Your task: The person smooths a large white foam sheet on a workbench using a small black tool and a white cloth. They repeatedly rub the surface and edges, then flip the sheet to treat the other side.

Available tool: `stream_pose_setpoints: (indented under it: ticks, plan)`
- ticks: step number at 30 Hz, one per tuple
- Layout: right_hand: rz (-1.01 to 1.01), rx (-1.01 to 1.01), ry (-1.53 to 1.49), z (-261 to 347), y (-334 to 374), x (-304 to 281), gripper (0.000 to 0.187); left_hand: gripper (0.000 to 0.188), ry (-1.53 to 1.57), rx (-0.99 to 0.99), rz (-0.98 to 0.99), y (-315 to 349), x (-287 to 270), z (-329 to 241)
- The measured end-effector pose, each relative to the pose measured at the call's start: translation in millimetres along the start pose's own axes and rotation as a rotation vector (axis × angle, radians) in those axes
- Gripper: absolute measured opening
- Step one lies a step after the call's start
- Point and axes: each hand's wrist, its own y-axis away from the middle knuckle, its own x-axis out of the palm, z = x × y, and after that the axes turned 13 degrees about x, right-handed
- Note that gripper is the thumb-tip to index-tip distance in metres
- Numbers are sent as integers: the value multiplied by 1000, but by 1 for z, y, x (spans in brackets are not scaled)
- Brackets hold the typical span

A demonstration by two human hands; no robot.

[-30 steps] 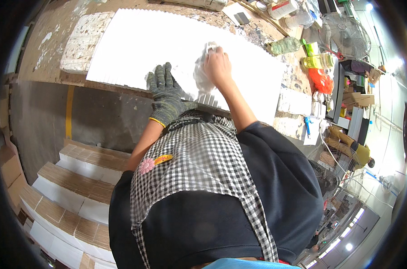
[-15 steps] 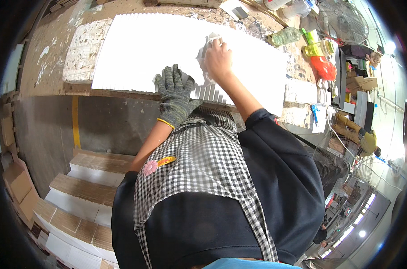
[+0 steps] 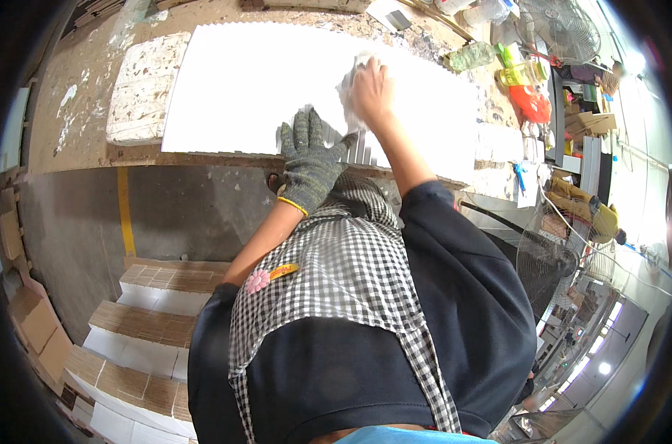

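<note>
A large white ribbed panel [image 3: 240, 89] lies flat across the workbench, its surface washed out by bright light. On its near edge rests my left hand [image 3: 306, 163], in a grey knitted glove with a yellow cuff, fingers stretched out and spread. My bare right hand [image 3: 372, 90] is farther in on the panel, fingers curled down against it. Something pale shows at its fingertips, too washed out to name. Ribs stand out in the shadow between the two hands.
White paint-spotted blocks [image 3: 145, 89] flank the panel on the stained bench [image 3: 73, 111]. Beyond the right end are a clear bottle [image 3: 471, 57], a yellow-green container [image 3: 525, 74] and a red bag [image 3: 530, 105]. Stacked white-and-brown boxes [image 3: 147, 314] stand at lower left; a fan [image 3: 547, 259] stands at right.
My left hand has shifted right along the panel's near edge, with the thumb now spread wider. My right hand sits slightly farther right. The whole view has shifted a little.
</note>
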Motion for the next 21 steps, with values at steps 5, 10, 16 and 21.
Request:
stream_pose_setpoints:
  ticks: [5,10,16,21]
  plan:
    - [18,99,-245,-23,-100,-9,33,65,13,33,104,5,3,7]
    - [25,155,-379,-20,-73,1,46,60,-1,16,146,0,-1,4]
    - [359,-35,-417,-28,63,-19,35,86,-68,-53,448,-4,-1,6]
    - [-17,76,-530,-47,115,-8,39,104,-61,-50,162,7,14,9]
